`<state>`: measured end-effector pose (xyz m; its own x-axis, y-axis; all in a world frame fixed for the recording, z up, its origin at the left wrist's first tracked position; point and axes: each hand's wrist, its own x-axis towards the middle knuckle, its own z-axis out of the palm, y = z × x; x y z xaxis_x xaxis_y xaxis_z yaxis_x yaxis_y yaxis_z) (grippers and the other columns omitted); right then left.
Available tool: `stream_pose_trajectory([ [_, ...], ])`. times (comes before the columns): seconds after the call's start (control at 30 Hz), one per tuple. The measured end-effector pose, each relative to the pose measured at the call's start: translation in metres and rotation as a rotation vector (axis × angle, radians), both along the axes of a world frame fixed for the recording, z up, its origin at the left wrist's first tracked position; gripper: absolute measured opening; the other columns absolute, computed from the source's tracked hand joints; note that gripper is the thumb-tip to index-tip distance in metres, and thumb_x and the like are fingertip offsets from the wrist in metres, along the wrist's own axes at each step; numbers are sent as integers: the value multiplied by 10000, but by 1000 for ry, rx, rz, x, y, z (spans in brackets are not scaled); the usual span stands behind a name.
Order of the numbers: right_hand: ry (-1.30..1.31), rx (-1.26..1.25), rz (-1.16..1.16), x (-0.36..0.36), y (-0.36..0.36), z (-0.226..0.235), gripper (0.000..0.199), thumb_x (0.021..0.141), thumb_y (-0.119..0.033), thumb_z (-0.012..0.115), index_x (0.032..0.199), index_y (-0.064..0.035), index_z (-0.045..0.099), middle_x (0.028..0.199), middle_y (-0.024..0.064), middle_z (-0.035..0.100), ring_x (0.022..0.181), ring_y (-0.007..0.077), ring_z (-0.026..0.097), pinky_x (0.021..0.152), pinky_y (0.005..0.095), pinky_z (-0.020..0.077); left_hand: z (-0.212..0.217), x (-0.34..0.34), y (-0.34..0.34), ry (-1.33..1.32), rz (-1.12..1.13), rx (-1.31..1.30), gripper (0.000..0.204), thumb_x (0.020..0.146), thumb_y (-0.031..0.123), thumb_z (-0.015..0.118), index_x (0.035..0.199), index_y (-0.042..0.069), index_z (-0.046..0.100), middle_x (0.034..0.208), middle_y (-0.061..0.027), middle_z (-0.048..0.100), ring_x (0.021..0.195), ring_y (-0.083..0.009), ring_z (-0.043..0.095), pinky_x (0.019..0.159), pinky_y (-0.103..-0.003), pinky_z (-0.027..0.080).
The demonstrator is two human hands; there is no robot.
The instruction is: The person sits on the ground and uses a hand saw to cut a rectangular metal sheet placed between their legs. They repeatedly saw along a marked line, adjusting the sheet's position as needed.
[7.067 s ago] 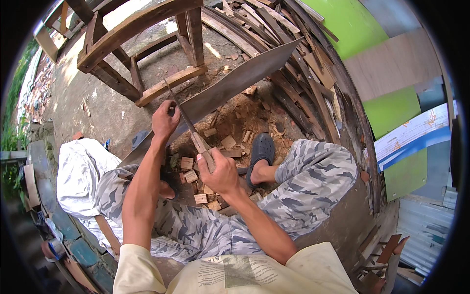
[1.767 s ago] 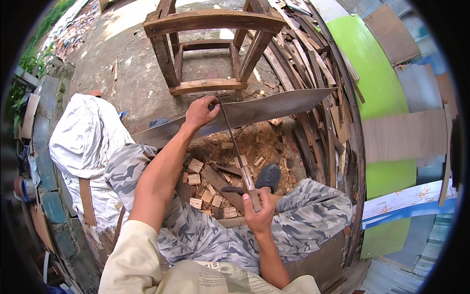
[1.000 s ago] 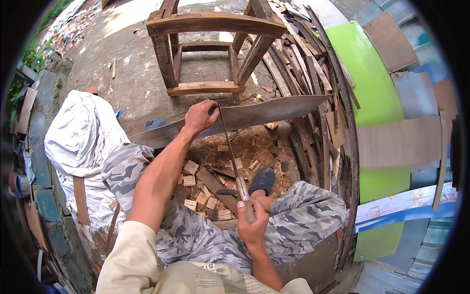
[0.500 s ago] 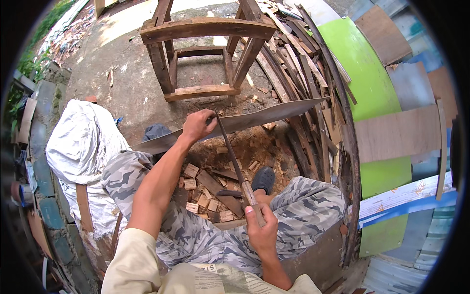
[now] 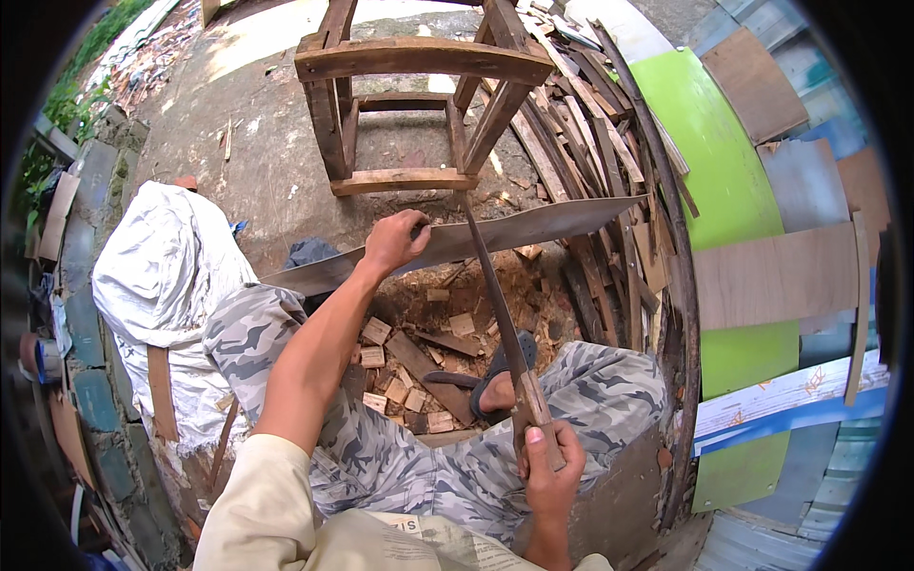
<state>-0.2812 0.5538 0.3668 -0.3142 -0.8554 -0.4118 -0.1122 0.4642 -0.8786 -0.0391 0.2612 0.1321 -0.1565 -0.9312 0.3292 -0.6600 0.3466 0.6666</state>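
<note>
Blade (image 5: 497,295) pointed toward eleven o'clock, right fingers (image 5: 569,447) wrapped round its handle (image 5: 535,398); left fingers (image 5: 415,219) curled, contents unclear.

From my end I count one left hand (image 5: 396,244) and one right hand (image 5: 554,478), one long blade (image 5: 495,290) with one wooden handle (image 5: 533,403), one wooden frame (image 5: 419,60), one long thin panel (image 5: 543,226), one white cloth (image 5: 171,262) and at least six small wood blocks (image 5: 376,331).

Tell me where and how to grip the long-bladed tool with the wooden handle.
Probably best by the wooden handle, from the near side, where the right hand holds it: the handle looks thicker and lies nearest, while the long, narrow blade runs forward, slanting left.
</note>
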Motion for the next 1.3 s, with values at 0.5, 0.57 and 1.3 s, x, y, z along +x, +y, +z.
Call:
stream_pose_trajectory([
  [0.5,358,-329,173,69,-133,-104,297,937,-267,660,823,7,633,650,144,616,586,269,588,596,408,459,-2,-4,9,10,-29,-26,186,852,216,675,962,69,702,917,-137,703,810,-357,691,717,-438,564],
  [0.57,347,-328,170,70,-139,-109,301,942,-264,664,833,16,637,667,118,606,607,204,555,608,371,450,1,-5,9,4,-23,-26,178,849,205,683,954,64,704,919,-139,703,807,-353,693,715,-431,564],
  [1.3,347,-285,228,68,-110,-101,263,950,-244,643,865,5,625,688,173,627,642,307,617,612,419,470,-2,6,-13,-7,-19,-57,154,881,190,695,960,59,705,964,-138,706,844,-355,692,729,-419,557],
])
